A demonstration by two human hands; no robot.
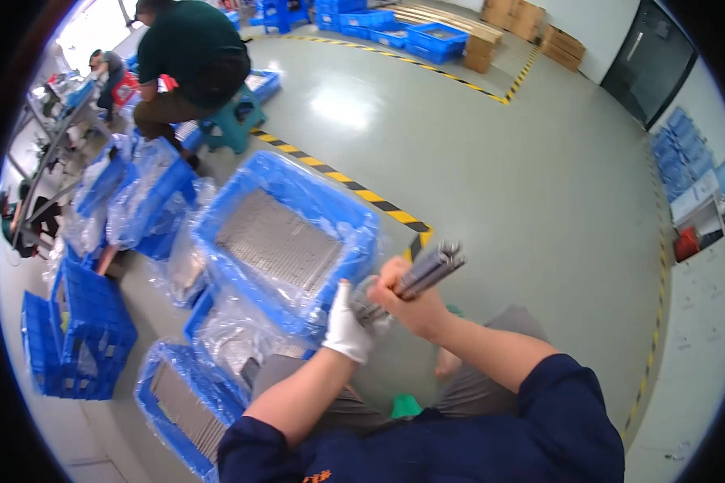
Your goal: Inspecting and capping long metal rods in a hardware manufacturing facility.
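Note:
A bundle of grey metal rods is held at a slant in front of me, with its rod ends pointing up to the right. My right hand, bare, is closed around the middle of it. My left hand, in a white glove, is closed about the lower left end, where the fingers partly hide the rods. Just left of my hands stands a blue crate lined with clear plastic. Rows of similar grey rods lie packed in it.
More plastic-lined blue crates with grey pieces stand at my left. Stacked blue crates are farther left. A person sits on a teal stool at the far left. Yellow-black tape runs along the floor behind the crate.

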